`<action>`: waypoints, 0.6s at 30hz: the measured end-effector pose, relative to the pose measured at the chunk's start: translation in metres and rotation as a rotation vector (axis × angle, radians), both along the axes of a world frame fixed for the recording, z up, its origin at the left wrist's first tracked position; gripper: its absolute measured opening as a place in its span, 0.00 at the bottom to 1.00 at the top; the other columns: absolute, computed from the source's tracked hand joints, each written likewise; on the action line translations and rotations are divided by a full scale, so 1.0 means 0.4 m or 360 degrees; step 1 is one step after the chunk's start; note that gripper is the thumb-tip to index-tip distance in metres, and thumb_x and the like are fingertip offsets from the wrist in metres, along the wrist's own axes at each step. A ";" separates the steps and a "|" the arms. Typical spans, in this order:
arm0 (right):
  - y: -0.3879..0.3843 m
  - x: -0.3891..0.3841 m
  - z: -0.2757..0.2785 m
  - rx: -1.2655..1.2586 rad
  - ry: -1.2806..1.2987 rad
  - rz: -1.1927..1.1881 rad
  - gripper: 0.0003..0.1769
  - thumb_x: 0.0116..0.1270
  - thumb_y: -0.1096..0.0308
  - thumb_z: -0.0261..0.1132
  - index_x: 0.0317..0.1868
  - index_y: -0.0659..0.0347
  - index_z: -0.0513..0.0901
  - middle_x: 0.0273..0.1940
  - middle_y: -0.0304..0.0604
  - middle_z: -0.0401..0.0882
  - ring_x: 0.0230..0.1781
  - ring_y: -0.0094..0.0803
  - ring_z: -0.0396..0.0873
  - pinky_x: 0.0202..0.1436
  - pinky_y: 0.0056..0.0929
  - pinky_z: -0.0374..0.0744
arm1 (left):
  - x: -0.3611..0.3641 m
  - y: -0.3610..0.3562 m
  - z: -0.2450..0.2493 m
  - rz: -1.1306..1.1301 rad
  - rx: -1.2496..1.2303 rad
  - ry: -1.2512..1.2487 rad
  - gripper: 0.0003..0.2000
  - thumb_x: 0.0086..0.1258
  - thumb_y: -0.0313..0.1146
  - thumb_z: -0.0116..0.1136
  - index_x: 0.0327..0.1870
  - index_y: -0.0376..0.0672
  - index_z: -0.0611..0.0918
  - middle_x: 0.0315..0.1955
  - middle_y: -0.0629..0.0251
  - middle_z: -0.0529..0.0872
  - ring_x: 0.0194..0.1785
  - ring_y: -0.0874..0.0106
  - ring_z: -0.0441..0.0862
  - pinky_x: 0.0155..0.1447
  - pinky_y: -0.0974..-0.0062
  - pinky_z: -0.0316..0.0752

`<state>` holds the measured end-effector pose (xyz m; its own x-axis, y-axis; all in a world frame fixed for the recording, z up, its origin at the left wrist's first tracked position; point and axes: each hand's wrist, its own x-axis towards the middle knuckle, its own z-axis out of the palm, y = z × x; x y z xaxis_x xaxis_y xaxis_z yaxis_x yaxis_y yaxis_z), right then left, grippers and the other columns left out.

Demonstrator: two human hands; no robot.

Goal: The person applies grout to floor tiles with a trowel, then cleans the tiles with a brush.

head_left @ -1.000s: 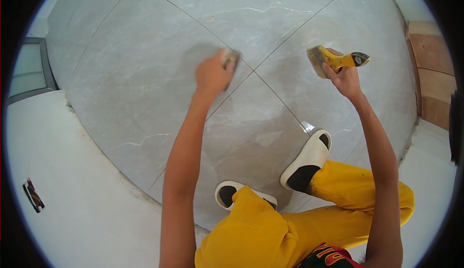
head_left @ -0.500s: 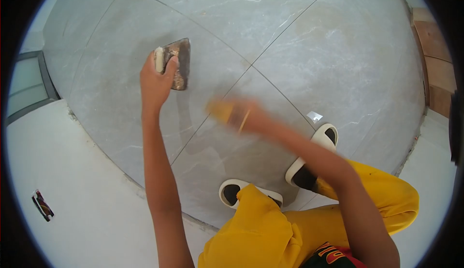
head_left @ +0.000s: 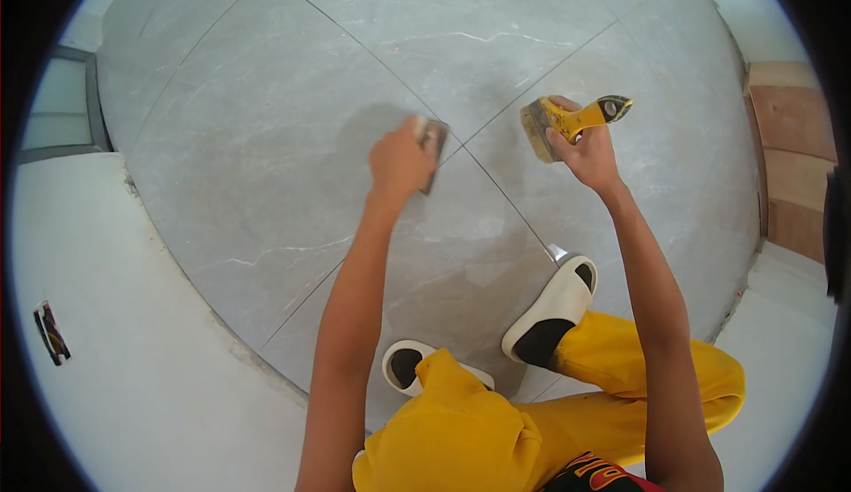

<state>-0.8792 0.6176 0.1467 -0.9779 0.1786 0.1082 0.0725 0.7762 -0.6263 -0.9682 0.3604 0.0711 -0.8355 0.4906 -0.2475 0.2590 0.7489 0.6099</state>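
Note:
My left hand [head_left: 396,162] is closed round the handle of a small flat trowel [head_left: 433,175], close over the grey floor near where the tile joints cross. Its blade, stained and dark, is held nearly edge-on and partly hidden by my fingers. To the right, my right hand [head_left: 592,157] grips a wide paintbrush [head_left: 538,130] with a worn yellow handle. The pale bristles point left, and the dark handle end sticks out to the right past my fingers.
Dark joint lines run across the large grey tiles [head_left: 266,164]. My feet in white slippers [head_left: 551,308] stand at the near side. A white wall with an open socket box [head_left: 51,333] rises at left, a framed glass pane [head_left: 58,102] behind it. Brown boards [head_left: 793,142] line the right.
My left hand has moved right and slightly nearer with the trowel. My right hand has swung right and away from me with the paintbrush. The view has shifted a little.

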 end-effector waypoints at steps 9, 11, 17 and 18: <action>-0.209 0.043 -0.125 -0.0096 0.0407 -0.0131 0.25 0.59 0.67 0.66 0.59 0.59 0.78 0.44 0.50 0.84 0.42 0.42 0.83 0.47 0.34 0.80 | -0.041 -0.145 0.016 0.0411 0.0577 0.0084 0.15 0.65 0.42 0.59 0.41 0.39 0.78 0.28 0.50 0.83 0.34 0.51 0.82 0.40 0.59 0.74; -0.365 0.094 -0.155 -0.0252 0.0072 0.0180 0.26 0.60 0.65 0.66 0.61 0.54 0.78 0.45 0.49 0.84 0.44 0.45 0.83 0.47 0.37 0.80 | -0.052 -0.231 0.042 0.0534 0.0578 0.0104 0.14 0.65 0.41 0.59 0.40 0.38 0.78 0.28 0.51 0.83 0.34 0.51 0.81 0.40 0.60 0.74; -0.216 -0.056 -0.238 0.0003 0.0026 0.0002 0.18 0.62 0.61 0.65 0.50 0.59 0.80 0.32 0.51 0.83 0.28 0.43 0.84 0.29 0.36 0.80 | -0.022 -0.343 0.062 0.0407 0.0213 -0.0039 0.15 0.64 0.41 0.60 0.43 0.39 0.78 0.29 0.51 0.84 0.35 0.52 0.82 0.41 0.59 0.75; -0.134 -0.104 -0.199 0.0413 0.0134 -0.0177 0.16 0.61 0.61 0.66 0.45 0.63 0.79 0.24 0.52 0.81 0.21 0.47 0.81 0.23 0.36 0.77 | -0.012 -0.334 0.039 0.0331 0.0139 0.0024 0.15 0.64 0.42 0.60 0.44 0.40 0.78 0.29 0.51 0.84 0.36 0.52 0.82 0.41 0.59 0.75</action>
